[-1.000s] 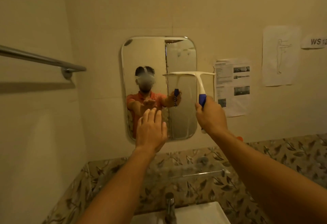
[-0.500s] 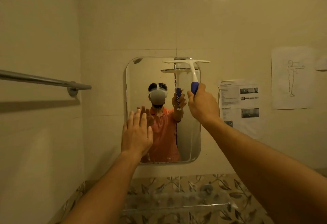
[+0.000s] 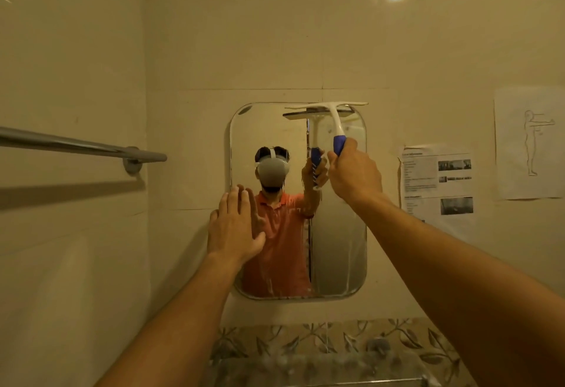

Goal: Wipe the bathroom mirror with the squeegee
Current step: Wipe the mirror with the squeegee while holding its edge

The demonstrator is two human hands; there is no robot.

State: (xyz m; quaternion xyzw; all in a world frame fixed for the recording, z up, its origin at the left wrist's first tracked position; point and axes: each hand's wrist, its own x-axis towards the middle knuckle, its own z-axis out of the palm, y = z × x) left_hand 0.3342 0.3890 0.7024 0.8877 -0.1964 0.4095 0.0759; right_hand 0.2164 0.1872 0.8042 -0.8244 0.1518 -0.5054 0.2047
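A rounded rectangular mirror (image 3: 339, 249) hangs on the beige wall straight ahead and reflects a person with a headset. My right hand (image 3: 354, 175) grips the blue handle of a white squeegee (image 3: 331, 114), whose blade lies level along the mirror's top edge on the right half. My left hand (image 3: 235, 227) has straight fingers laid flat at the mirror's lower left edge, partly over the glass.
A metal towel bar (image 3: 82, 145) juts from the left wall at head height. Paper sheets (image 3: 437, 184) are taped to the wall right of the mirror. Below runs a leaf-patterned tile band (image 3: 305, 340) with a glass shelf (image 3: 321, 368).
My right hand has raised the squeegee from the mirror's middle right up to its top edge. My left hand stayed flat at the mirror's lower left. The view tilted upward.
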